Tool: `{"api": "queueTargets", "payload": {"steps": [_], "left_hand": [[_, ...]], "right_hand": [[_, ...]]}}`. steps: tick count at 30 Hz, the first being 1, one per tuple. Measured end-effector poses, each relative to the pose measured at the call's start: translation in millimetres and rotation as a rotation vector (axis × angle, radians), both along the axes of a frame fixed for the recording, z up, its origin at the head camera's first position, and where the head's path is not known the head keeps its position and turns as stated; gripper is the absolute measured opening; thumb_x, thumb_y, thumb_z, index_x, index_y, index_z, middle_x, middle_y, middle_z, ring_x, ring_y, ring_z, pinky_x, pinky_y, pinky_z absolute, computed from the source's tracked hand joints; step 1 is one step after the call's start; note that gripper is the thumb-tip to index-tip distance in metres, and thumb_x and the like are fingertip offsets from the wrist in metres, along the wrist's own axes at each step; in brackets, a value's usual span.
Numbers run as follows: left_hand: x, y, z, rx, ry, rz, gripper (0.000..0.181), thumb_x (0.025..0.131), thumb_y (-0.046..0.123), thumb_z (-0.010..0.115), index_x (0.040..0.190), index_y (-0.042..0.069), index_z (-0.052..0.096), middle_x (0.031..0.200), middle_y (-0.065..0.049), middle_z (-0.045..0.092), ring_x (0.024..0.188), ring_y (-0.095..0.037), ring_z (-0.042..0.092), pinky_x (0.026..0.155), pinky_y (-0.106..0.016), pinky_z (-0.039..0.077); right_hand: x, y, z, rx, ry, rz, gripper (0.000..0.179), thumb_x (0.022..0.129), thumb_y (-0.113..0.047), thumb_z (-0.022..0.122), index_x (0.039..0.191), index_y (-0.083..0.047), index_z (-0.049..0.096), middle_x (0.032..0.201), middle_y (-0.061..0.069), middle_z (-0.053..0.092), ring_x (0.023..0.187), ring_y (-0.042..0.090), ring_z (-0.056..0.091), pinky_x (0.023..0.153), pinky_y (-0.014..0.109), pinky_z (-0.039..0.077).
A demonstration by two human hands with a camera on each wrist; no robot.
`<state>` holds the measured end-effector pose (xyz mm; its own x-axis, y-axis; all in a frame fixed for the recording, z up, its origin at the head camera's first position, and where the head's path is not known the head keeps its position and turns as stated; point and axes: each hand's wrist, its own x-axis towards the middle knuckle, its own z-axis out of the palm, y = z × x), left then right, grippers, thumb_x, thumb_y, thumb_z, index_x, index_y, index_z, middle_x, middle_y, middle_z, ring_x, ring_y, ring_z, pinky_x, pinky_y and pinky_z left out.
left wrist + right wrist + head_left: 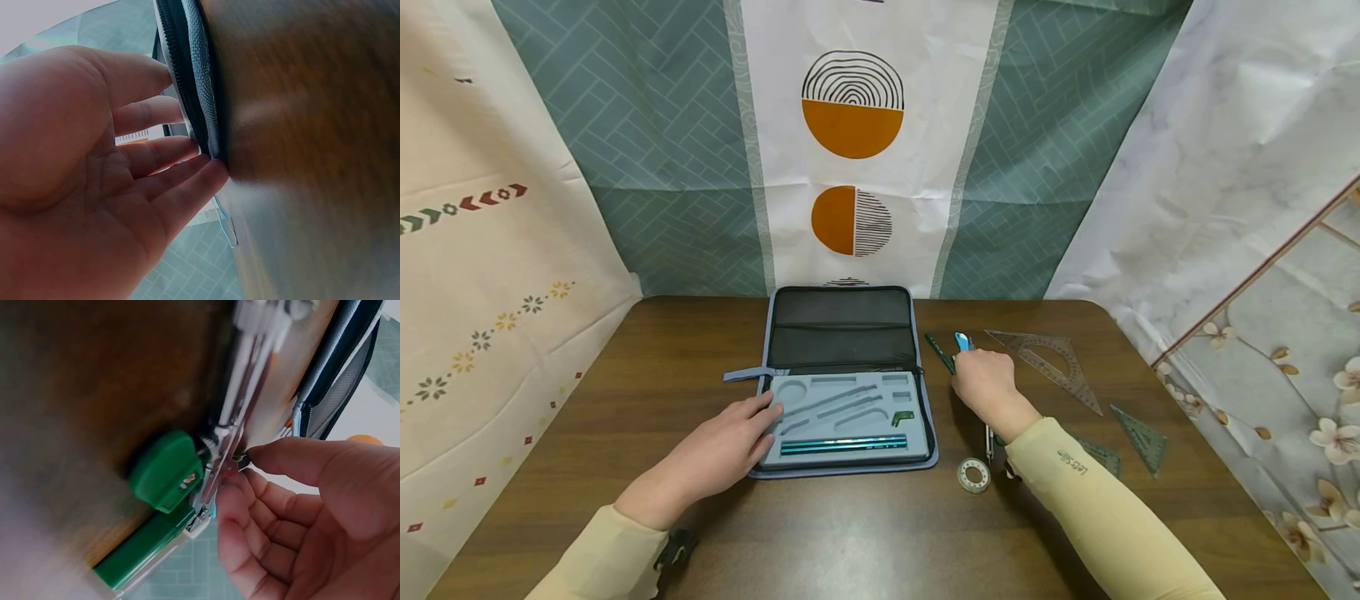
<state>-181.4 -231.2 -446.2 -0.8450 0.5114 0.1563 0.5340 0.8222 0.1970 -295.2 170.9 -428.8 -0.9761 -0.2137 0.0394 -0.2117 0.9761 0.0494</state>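
A zippered pencil case (850, 473) lies unfolded, with a pale grey molded tray (820, 458) in its front half. In the tray are shiny dark teal pencils (842, 444) and a small green piece (902, 418). My left hand (730, 450) rests on the left side of the case, its fingertips (212, 172) at the zipper edge (178, 69). Right of the case, my right hand (992, 387) pinches a small dark metallic piece (241, 462) between thumb and index finger; its kind cannot be told. Silver metal compasses (234, 400) and a green rounded object (165, 472) lie beside those fingertips.
A green pencil (940, 353) and a blue-tipped tool (962, 341) lie beyond my right hand. To the right are a large clear set square (1060, 377) and a smaller one (1142, 437). A round ring-shaped piece (973, 475) sits nearer the front. Curtains hang behind the table.
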Motion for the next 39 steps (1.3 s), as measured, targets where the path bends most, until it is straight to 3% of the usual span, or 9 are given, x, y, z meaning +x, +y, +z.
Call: {"api": "queueTargets", "payload": {"steps": [7,14,19,25,31,39], "left_hand": [[-2.4,2.4,0.3,-0.007,0.001,-0.005,0.043,0.107,0.015,0.074,0.145,-0.003,0.068,0.156,-0.030,0.057,0.137,-0.050,0.061,0.103,-0.061,0.057],[3.5,0.5,-4.2,-0.004,0.057,-0.010,0.042,0.104,0.012,0.077,0.143,-0.003,0.070,0.153,-0.030,0.059,0.133,-0.049,0.064,0.098,-0.058,0.060],[10.3,4.8,-9.0,0.015,-0.003,0.002,0.042,0.106,0.014,0.075,0.144,-0.002,0.070,0.155,-0.028,0.059,0.135,-0.048,0.063,0.098,-0.056,0.060],[3.0,5.6,-2.4,0.012,0.003,0.023,0.043,0.105,0.015,0.077,0.145,0.000,0.070,0.156,-0.027,0.059,0.136,-0.047,0.062,0.100,-0.057,0.059],[1.9,5.0,-2.1,0.013,-0.008,0.020,0.043,0.105,0.015,0.076,0.145,-0.002,0.070,0.155,-0.029,0.058,0.137,-0.050,0.061,0.103,-0.060,0.057],[2.3,4.0,-0.6,0.002,-0.022,0.017,0.043,0.106,0.015,0.075,0.145,-0.002,0.069,0.156,-0.029,0.057,0.137,-0.051,0.060,0.104,-0.062,0.056]], "right_hand": [[5.4,3,3.6,-0.019,0.065,0.012,0.045,0.100,-0.014,0.074,0.059,-0.015,0.054,0.058,0.002,0.054,0.055,0.020,0.052,0.051,0.039,0.041],[30.0,5,-0.2,-0.075,0.214,0.082,0.048,0.096,-0.016,0.080,0.058,-0.018,0.050,0.056,-0.002,0.049,0.050,0.019,0.050,0.045,0.040,0.044],[41.3,8,7.0,-0.110,0.301,0.144,0.040,0.090,-0.011,0.083,0.064,-0.016,0.054,0.058,-0.003,0.049,0.049,0.016,0.049,0.042,0.039,0.043],[42.7,-3,22.4,-0.183,0.327,0.205,0.022,0.090,-0.010,0.085,0.078,-0.014,0.068,0.067,-0.005,0.060,0.054,0.014,0.053,0.046,0.037,0.045],[60.3,-20,23.3,-0.198,0.305,0.384,0.023,0.091,-0.012,0.087,0.078,-0.019,0.069,0.072,-0.009,0.057,0.057,0.008,0.048,0.047,0.029,0.040],[83.6,-41,19.3,-0.185,0.323,0.643,0.020,0.091,-0.015,0.091,0.084,-0.020,0.073,0.080,-0.010,0.065,0.062,0.004,0.057,0.051,0.022,0.043]]}}
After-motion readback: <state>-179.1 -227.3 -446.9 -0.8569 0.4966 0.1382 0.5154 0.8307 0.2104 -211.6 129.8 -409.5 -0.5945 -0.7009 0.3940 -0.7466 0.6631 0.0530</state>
